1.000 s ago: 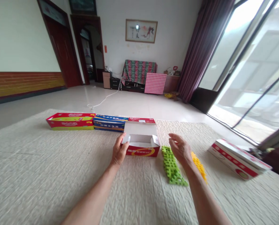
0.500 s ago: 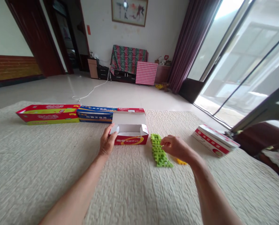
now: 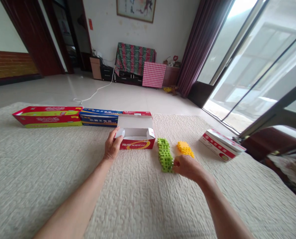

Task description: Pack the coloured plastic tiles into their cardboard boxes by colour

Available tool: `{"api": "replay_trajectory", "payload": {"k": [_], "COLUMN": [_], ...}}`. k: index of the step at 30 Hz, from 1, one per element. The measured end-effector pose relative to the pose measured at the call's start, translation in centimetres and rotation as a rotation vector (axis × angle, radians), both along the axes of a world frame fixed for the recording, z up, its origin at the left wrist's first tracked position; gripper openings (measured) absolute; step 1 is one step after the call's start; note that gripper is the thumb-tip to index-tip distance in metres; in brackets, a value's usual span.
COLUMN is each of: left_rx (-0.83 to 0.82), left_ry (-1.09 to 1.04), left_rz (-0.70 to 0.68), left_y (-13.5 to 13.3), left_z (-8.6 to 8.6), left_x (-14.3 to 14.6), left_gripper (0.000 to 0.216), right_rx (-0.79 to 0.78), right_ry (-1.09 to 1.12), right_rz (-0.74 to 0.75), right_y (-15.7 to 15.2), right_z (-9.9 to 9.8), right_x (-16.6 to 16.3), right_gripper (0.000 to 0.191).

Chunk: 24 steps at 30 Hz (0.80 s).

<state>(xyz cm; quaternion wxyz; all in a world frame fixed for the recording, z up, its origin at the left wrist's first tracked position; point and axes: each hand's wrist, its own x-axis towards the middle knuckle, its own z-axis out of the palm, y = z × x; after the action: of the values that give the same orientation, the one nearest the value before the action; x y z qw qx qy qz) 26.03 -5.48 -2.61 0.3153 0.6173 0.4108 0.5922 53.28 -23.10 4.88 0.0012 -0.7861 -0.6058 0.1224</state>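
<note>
A red cardboard box [image 3: 138,144] stands with its lid raised at the back; its white inside shows. My left hand [image 3: 112,144] grips the box's left end, thumb over the edge by the white flap. To the right of it lies a row of green plastic interlocking blocks [image 3: 165,154]. My right hand [image 3: 187,167] is closed at the near end of that row, fingertips pinched against a green block. The hand itself partly hides the fingertips. Just beyond it lies a small group of yellow interlocking blocks [image 3: 185,148].
Along the back stand a red and green box [image 3: 50,121], a blue box [image 3: 99,119] and another red box [image 3: 139,113]. A white and red box [image 3: 221,146] lies at the right. All rest on a cream quilted cover [image 3: 138,199].
My right hand has moved down from beside the middle of the green row to its near end, uncovering the yellow blocks. My left hand keeps its grip on the box. The view has shifted slightly.
</note>
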Motion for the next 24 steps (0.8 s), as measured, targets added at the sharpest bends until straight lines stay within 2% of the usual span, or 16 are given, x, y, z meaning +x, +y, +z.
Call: {"api": "replay_trajectory", "payload": {"k": [11,13,17,19,21,24], "left_rx": [-0.005,-0.001,0.001,0.000,-0.007,-0.010], "left_ry": [0.001,0.007,0.013,0.011,0.000,-0.012], "left_rz": [-0.005,0.000,0.004,0.004,-0.006,-0.017], "left_y": [0.1,0.0,-0.1,-0.1,-0.1,0.0], "left_z": [0.0,0.1,0.3,0.3,0.3,0.1], "left_x": [0.0,0.0,0.0,0.1,0.1,0.1], "left_gripper": [0.048,0.048,0.048,0.048,0.049,0.049], "right_rx": [-0.079,-0.108,-0.242,-0.295,-0.217,0.079], "right_ry": [0.094,0.185,0.514,0.553,0.444,0.259], "right_rz": [0.050,0.082,0.174,0.177,0.152,0.104], "right_y": [-0.4,-0.8,-1.5,-1.5,-1.3,-0.5], "right_z": [-0.2,0.3,1.1,1.2,1.0,0.5], "right_x": [0.8,1.1,1.3,1.2,1.0,0.8], "right_gripper": [0.013,0.012,0.013,0.015,0.016,0.015]}}
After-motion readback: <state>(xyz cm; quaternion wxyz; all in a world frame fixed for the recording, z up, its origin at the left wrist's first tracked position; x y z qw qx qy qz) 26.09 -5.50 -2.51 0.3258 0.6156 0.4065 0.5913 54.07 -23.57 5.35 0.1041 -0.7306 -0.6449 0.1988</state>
